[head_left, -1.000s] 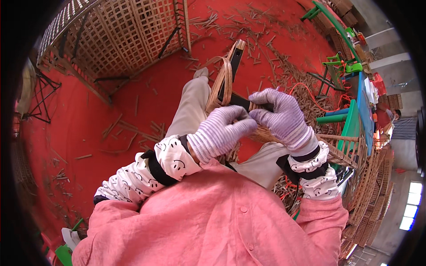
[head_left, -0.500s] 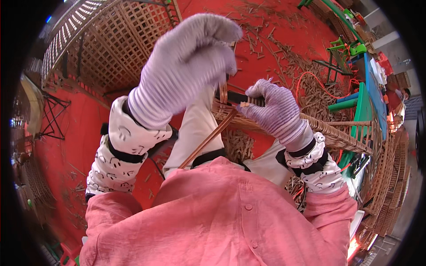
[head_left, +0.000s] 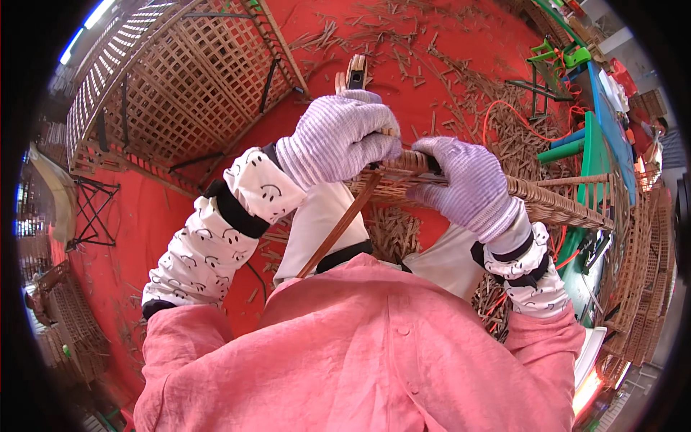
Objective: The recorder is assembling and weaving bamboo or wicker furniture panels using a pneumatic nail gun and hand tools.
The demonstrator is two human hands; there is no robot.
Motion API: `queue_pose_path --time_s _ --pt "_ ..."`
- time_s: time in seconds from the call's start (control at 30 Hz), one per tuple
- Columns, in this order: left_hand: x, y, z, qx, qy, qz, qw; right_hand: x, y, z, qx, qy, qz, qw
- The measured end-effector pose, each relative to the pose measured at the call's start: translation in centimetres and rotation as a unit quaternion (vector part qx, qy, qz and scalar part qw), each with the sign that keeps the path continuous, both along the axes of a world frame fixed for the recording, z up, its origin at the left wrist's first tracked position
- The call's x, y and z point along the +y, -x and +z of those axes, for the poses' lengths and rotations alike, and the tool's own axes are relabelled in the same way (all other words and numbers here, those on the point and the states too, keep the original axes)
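The gloved left hand pinches a tan strip tip, while the gloved right hand clasps a brown, densely woven wicker frame with black parts.

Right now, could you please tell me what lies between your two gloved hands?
In the head view, a short stretch of the brown woven piece shows between the left hand and the right hand.
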State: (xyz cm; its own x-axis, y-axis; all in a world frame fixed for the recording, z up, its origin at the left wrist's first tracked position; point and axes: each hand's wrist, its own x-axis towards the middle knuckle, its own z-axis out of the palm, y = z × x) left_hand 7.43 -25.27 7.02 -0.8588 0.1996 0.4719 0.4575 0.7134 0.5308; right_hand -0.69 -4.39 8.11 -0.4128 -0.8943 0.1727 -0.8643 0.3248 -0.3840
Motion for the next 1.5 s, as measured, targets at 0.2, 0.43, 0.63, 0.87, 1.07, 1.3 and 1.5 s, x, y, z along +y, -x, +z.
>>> queue_pose_path --time_s 0.2,0.43,0.63,0.87,1.07,1.3,1.5 --pt "0.0 1.1 -0.1 -0.02 -0.013 -0.024 0.999 2.0 1.2 -0.6 0.117 0.046 -0.004 0.992" --pt "2.1 -0.2 0.3 0.023 -0.003 0.032 0.999 5.5 3.8 -1.4 0.227 0.136 0.004 0.964" --pt "4.5 -0.6 -0.3 -0.002 -0.028 0.117 0.993 5.3 7.5 -0.9 0.233 0.11 0.03 0.966" --pt "4.1 0.8 -1.5 -0.054 -0.091 0.106 0.989 12.6 8.9 -3.1 0.222 0.341 -0.13 0.904" --pt "3.6 1.7 -3.2 -0.063 -0.095 0.082 0.99 34.0 1.6 -4.0 0.093 0.012 -0.733 0.674" --pt "3.2 2.4 -2.9 -0.11 -0.169 0.115 0.973 49.0 -10.7 -7.6 -0.184 -0.08 -0.835 0.512" --pt "5.3 2.1 -0.5 -0.058 -0.053 0.089 0.993 53.1 -10.2 -11.7 -0.234 0.14 -0.721 0.637"
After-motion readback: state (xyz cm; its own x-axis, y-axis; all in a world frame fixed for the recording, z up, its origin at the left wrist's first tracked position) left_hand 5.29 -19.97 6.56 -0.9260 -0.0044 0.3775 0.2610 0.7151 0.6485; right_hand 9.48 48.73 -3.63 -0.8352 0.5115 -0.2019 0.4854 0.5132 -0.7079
